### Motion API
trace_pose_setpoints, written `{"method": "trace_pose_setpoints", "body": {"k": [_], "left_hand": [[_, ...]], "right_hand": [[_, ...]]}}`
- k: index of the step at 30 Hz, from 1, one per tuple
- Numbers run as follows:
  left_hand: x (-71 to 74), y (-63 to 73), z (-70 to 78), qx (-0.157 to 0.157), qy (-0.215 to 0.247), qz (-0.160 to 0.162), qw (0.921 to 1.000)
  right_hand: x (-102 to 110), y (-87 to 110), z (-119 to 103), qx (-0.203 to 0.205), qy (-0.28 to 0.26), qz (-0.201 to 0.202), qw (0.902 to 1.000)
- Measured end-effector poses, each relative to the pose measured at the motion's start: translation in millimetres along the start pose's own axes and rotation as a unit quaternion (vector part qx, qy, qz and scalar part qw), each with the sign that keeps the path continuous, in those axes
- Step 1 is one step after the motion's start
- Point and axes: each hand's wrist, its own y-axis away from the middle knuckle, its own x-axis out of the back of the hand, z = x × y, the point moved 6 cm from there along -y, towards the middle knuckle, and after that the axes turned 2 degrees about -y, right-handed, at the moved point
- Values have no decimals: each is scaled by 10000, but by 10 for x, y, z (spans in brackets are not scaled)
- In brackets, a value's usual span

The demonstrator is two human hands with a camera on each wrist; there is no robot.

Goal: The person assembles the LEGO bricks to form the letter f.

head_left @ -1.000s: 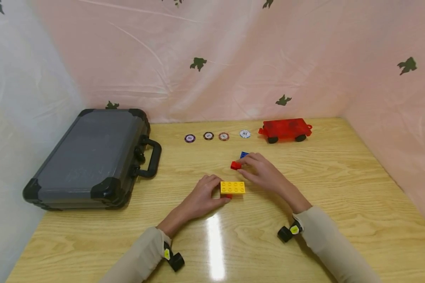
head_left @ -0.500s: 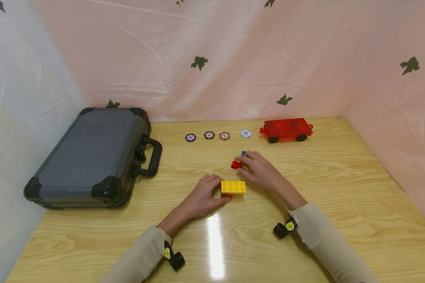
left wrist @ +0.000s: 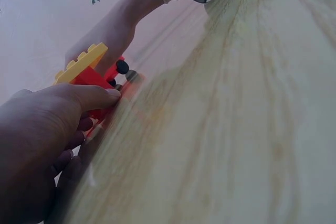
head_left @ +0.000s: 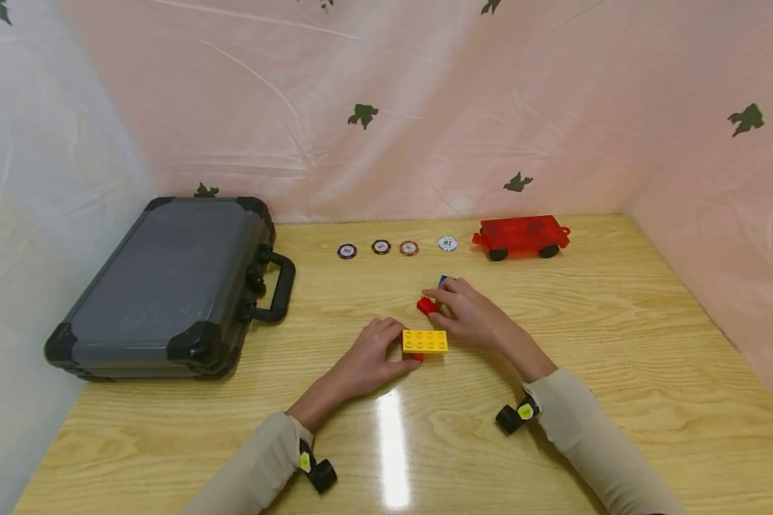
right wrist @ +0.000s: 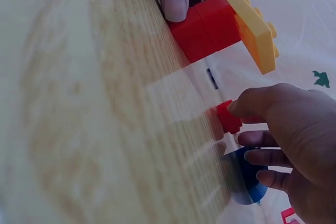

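Observation:
In the head view my left hand (head_left: 370, 357) grips a stack of two red bricks (right wrist: 207, 30) from its left side, thumb in front. A flat yellow brick (head_left: 425, 341) with studs up caps the stack and overhangs it to the right. The stack stands on the table. Just behind it, my right hand (head_left: 473, 311) holds a small red brick (head_left: 426, 306) between thumb and fingers, low at the tabletop. Beyond those fingers lies a blue brick (head_left: 443, 280), partly covered by the hand; its rounded side (right wrist: 247, 177) shows in the right wrist view.
A grey hard case (head_left: 161, 279) with a black handle (head_left: 280, 290) lies at the left. Several poker chips (head_left: 409, 247) form a row along the back. A red toy wagon (head_left: 522, 234) with black wheels stands at the back right, before the pink cloth.
My right hand has shifted slightly left and toward me. The small red brick has turned and come a little nearer the yellow-topped stack. The left hand keeps its hold.

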Motion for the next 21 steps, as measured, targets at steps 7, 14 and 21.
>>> {"method": "trace_pose_setpoints", "body": {"k": [7, 14, 21], "left_hand": [[-10, -1, -9, -7, -2, -8, 10000], [-10, -2, -9, 40, -5, -6, 10000], [0, 1, -1, 16, -21, 16, 10000]], "right_hand": [[-12, -16, -6, 37, -82, -136, 9999], [-7, -20, -23, -2, -103, -98, 9999], [65, 14, -13, -195, -731, 266, 9968]]}}
